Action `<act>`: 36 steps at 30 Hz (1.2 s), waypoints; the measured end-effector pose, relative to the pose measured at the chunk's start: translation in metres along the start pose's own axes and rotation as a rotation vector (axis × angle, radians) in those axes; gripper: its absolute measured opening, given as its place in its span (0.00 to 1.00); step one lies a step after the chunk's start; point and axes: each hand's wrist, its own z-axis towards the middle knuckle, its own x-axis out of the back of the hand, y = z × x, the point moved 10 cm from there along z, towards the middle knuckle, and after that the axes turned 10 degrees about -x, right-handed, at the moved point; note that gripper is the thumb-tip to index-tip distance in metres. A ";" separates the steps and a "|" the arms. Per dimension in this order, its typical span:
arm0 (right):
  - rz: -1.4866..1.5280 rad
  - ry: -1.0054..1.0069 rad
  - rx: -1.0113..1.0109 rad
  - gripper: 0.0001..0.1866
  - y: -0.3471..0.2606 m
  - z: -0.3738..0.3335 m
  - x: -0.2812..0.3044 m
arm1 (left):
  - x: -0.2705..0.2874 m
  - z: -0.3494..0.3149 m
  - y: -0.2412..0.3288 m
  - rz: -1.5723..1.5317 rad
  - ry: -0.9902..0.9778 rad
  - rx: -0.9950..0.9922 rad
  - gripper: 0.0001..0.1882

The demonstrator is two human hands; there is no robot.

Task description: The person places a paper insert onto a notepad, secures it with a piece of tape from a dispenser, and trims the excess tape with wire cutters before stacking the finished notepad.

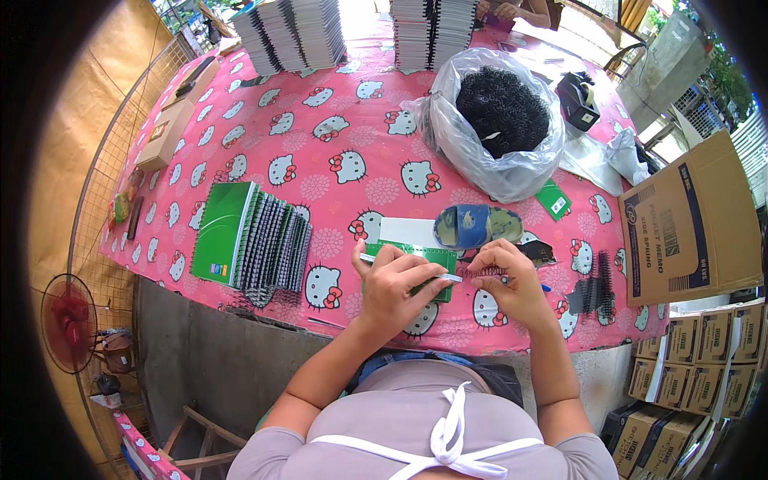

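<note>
My left hand [392, 280] is closed on a small notepad [450, 278], whose white edge shows past the fingertips. Beside that edge my right hand [512, 280] pinches a thin spiral binding coil [478, 273]. Whether the coil has entered the pad's holes is too small to tell. Under and behind my left hand lie green covers [442, 256] with a row of punched holes, and beyond them a white sheet [402, 230]. A blue, patterned slipper [478, 226] rests just past my right hand. Near that hand is a bunch of black coils [596, 290].
Left of my hands stands a row of green spiral notebooks [252, 238]. A plastic bag [432, 132] full of black coils [504, 112] sits farther off, near tall notebook stacks [292, 36]. On the right are a cardboard box [680, 224] and a tape dispenser [578, 104]. Another person's hands [506, 11] show beyond.
</note>
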 end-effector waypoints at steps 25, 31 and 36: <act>-0.365 0.173 0.120 0.09 -0.035 -0.008 -0.015 | -0.002 -0.001 0.001 0.039 0.005 -0.005 0.10; -0.423 0.151 0.130 0.09 -0.033 -0.007 -0.028 | 0.001 -0.008 -0.002 0.058 0.025 0.007 0.10; -0.475 0.166 0.147 0.07 -0.044 -0.008 -0.028 | 0.001 -0.008 -0.001 0.054 0.056 0.013 0.11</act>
